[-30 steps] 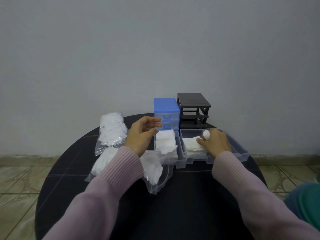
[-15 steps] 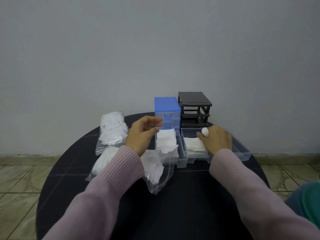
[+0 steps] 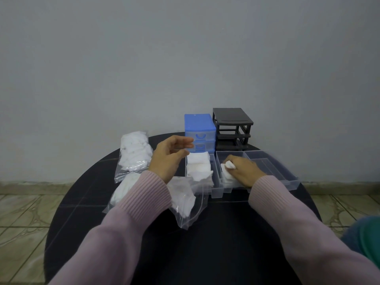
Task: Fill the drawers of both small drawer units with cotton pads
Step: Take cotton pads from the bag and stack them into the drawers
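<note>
— On the round black table (image 3: 226, 243), what takes up the most room?

— Both pink sleeves, coming in from six o'clock. After them, the clear plastic bags at nine o'clock: a far bag (image 3: 133, 157) stuffed with white cotton pads, and a nearer bag (image 3: 185, 204), partly under the left sleeve, its mouth toward the drawers.

— And the drawer units?

— At twelve o'clock, side by side against the wall. The blue unit (image 3: 199, 128) shows two drawers in place. The black unit (image 3: 232, 126) on its right is a bare frame with open slots.

— Where are the pulled drawers?

— Three clear ones lie in a row just in front of the units. The left drawer (image 3: 199, 171) is piled with white pads. The middle drawer (image 3: 224, 186) holds a few pads (image 3: 227, 177). The right drawer (image 3: 273, 171) shows no pads.

— The hands?

— The left hand (image 3: 168, 159) hovers at ten o'clock of the left drawer, fingers loosely spread, gripping nothing. The right hand (image 3: 243, 170) is down inside the middle drawer, fingers curled, pinching a small white pad (image 3: 229, 165) above those already lying there.
</note>
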{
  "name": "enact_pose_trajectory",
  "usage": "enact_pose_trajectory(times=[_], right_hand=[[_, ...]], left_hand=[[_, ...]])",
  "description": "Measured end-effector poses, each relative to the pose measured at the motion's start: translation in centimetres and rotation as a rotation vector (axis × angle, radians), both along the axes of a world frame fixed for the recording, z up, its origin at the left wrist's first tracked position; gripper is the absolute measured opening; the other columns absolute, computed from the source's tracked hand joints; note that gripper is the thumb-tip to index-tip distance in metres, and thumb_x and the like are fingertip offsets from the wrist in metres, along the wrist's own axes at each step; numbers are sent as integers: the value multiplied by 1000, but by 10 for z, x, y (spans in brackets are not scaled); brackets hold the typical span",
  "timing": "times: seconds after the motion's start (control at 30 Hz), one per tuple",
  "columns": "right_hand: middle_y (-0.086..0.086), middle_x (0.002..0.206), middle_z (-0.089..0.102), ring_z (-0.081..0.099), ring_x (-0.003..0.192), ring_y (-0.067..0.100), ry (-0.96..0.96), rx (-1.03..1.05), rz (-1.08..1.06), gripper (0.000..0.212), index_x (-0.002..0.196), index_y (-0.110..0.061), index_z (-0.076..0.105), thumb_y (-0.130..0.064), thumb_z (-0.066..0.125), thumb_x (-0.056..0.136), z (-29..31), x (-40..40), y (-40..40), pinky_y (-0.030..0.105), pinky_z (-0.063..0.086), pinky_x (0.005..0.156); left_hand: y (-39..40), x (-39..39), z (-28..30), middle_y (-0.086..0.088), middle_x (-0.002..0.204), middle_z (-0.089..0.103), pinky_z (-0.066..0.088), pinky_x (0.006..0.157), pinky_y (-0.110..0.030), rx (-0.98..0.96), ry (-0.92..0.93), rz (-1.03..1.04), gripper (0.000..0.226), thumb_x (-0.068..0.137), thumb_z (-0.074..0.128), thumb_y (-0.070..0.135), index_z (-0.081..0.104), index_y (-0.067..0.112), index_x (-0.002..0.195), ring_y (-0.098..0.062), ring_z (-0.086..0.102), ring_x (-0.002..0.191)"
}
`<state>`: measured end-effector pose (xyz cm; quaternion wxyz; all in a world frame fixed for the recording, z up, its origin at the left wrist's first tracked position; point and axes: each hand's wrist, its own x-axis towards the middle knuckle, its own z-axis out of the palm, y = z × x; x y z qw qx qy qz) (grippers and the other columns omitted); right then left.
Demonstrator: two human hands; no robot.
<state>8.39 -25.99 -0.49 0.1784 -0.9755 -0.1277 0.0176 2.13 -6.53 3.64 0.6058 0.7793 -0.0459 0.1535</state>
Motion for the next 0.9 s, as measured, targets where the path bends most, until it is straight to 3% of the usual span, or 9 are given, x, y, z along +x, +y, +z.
enact_pose_trajectory(times=[0.07,0.13,0.23,0.3,0.37,0.5,0.63,0.77,0.9], right_hand=[[5,125,54,46,119,23,-60,29,1,26,116,-14,54,-13,38,96,0,2,0,45,23,111],[5,120,56,49,113,23,-172,128,-12,21,111,-15,57,-12,44,94,1,4,-2,46,31,106],[8,100,61,55,89,22,-225,403,-77,10,96,-11,56,-20,56,92,12,2,-6,38,47,82],[4,80,56,50,71,16,-156,464,-112,25,81,-9,53,-31,65,86,20,0,-10,29,41,63],[0,69,47,42,63,13,-44,446,-145,38,72,-13,46,-40,73,76,26,-3,-13,24,32,53],[9,100,54,49,93,23,259,548,-232,55,116,-13,44,-56,55,83,29,-5,-14,32,39,75],[9,87,50,41,74,15,324,715,-279,31,123,-10,42,-27,32,99,31,-2,-16,22,30,58],[13,122,49,44,88,17,274,630,-247,32,126,-4,48,-5,43,94,30,3,-19,20,33,58],[12,115,55,52,94,20,262,719,-211,30,112,-9,49,0,60,85,33,2,-24,20,42,60]], left_hand=[[-1,0,0,2,95,66,43,67,0,4,-1,-1,25,89,52,-5,63,9,107,0,59,86],[-1,-1,0,3,94,66,43,66,0,2,-1,-3,25,89,53,-5,64,9,106,1,58,86],[0,-1,0,5,93,66,43,66,1,6,4,-2,25,89,53,-4,64,11,106,1,58,86],[0,0,0,6,93,66,43,68,0,11,5,0,25,89,53,-3,64,12,105,1,59,87],[0,-1,0,7,93,66,44,69,-1,12,9,0,25,89,53,-3,64,13,104,0,59,87],[0,-1,-1,5,93,67,43,67,-1,10,7,0,24,89,53,-4,64,13,103,-2,59,88],[0,0,-1,4,94,67,44,69,-2,18,7,1,24,89,53,-4,64,13,103,-2,59,89],[-1,1,-2,5,95,67,44,70,-3,23,14,1,24,89,53,-3,64,14,104,-1,59,89],[0,1,-2,6,94,67,43,68,0,24,12,2,24,89,54,-3,64,14,103,0,59,89]])
